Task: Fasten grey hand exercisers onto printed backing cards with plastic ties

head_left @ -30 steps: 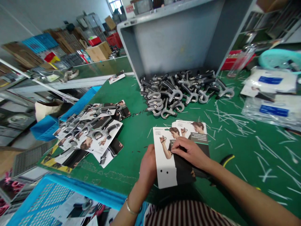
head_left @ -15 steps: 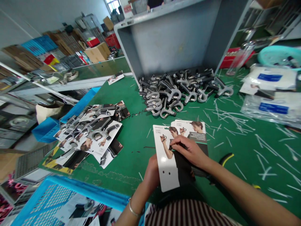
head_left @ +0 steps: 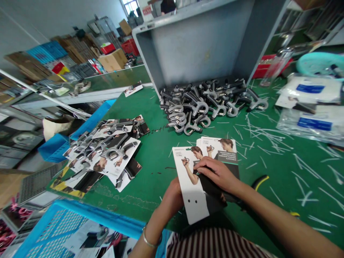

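Note:
A printed white and black card is held tilted in front of me, two small holes near its lower end. My left hand grips it from behind at the left edge, its fingers mostly hidden. My right hand lies over the card's dark right side, fingers bent and close together at the middle; anything between the fingertips is too small to tell. Behind it is a stack of similar cards. Grey hand grips are heaped further back. To the left, cards with grips on them form a pile.
A grey crate stands on its side behind the grips. White ties and yellow-handled pliers lie right. Plastic bags and a teal basin are far right. A blue basket sits at lower left.
The held card has tilted a little more, its lower end shifting slightly right and down. Both hands keep nearly the same hold.

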